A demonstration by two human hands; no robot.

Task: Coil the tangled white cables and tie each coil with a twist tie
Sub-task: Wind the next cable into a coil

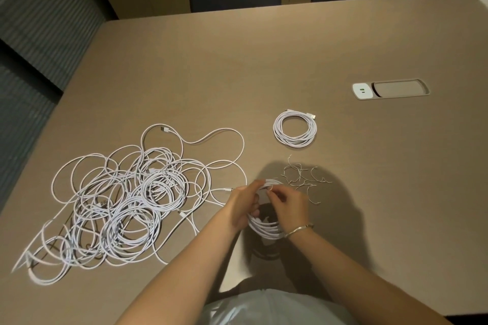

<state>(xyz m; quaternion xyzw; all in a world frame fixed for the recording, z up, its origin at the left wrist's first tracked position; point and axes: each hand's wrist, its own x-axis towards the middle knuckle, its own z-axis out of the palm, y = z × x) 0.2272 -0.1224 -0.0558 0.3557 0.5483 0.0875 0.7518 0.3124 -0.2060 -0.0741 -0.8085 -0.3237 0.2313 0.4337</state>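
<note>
Two bare hands meet over the brown laminate table point(264, 66), both on one round coil of white cable point(264, 228) held just above the tabletop near the front edge. The left hand point(244, 206) grips the coil's left side, fingers curled round the bundled strands; the right hand point(289, 206), a thin metal bangle point(299, 229) on its wrist, pinches a thin twist tie point(270, 188) at the coil's top. One finished white coil point(295, 128) lies flat beyond the hands, well apart from them. Just right of the hands sits a loose scatter of pale wire twist ties point(303, 179), too tangled to count. One big heap of tangled white cables point(126, 200) fills the left side, reaching close to the table's left edge. Open tabletop spreads far and right, broken only by one recessed white power socket panel point(390, 89).
</note>
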